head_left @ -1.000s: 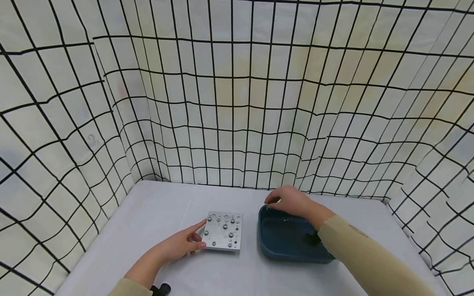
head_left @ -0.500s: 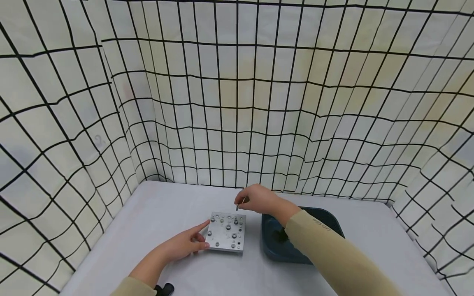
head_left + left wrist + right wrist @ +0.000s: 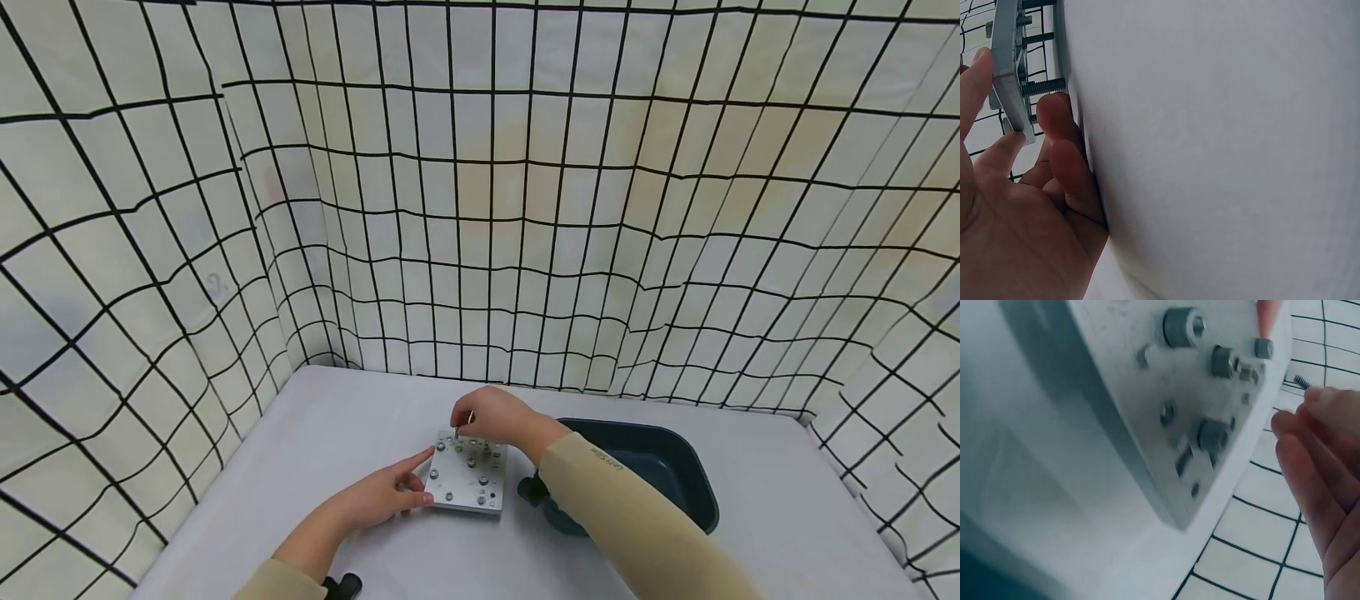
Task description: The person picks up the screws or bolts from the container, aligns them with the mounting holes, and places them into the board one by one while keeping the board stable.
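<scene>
A silver metal plate (image 3: 462, 483) stands raised on the white table, with several socket-head bolts and bare holes in its top. Threaded shanks (image 3: 1044, 86) stick out below it in the left wrist view. My left hand (image 3: 384, 496) grips its left side, index finger along the edge and thumb at the near corner. The other fingers curl by its underside. Over the plate's far edge, my right hand (image 3: 497, 415) pinches a small screw (image 3: 1301, 382). Only the screw's threaded end shows past the fingertips in the right wrist view; the rest is hidden.
A dark blue bin (image 3: 701, 492) stands right of the plate, partly covered by my right sleeve (image 3: 630, 508). The white table (image 3: 360, 408) is bounded at the back and sides by white walls with black grid lines (image 3: 487, 242).
My right hand has carried the small screw left from the blue bin's far edge to above the plate's far side. My left hand keeps its grip on the plate.
</scene>
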Demonstrator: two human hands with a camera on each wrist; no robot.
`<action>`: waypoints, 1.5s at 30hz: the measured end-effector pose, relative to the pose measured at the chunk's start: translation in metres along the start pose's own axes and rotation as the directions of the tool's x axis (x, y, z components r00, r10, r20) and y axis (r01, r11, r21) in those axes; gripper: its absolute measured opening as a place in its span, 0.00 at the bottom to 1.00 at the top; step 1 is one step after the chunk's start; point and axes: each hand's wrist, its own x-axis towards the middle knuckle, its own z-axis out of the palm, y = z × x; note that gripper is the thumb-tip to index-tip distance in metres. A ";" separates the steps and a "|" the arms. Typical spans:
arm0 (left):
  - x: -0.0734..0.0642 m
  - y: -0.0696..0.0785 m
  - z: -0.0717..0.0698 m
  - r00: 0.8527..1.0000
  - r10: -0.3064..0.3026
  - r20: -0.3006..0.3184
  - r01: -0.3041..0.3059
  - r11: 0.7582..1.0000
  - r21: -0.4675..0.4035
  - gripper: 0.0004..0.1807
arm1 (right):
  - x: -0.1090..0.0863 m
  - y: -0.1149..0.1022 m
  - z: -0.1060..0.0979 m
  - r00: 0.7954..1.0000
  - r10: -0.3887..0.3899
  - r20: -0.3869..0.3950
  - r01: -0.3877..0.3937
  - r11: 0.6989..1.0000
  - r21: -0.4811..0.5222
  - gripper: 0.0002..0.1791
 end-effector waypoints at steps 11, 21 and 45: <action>0.006 0.005 0.004 0.999 0.043 0.019 -0.042 0.999 -0.026 0.44 | 0.011 0.000 0.013 0.998 0.058 0.002 -0.058 0.994 -0.090 0.03; 0.005 0.009 0.004 0.999 0.036 0.023 -0.035 0.999 -0.032 0.44 | 0.013 -0.003 0.015 0.999 0.041 0.023 -0.037 0.987 -0.157 0.04; -0.001 0.006 0.001 1.000 -0.024 -0.011 0.024 1.000 0.014 0.45 | -0.003 0.007 -0.007 1.000 -0.007 -0.013 0.007 1.000 -0.003 0.12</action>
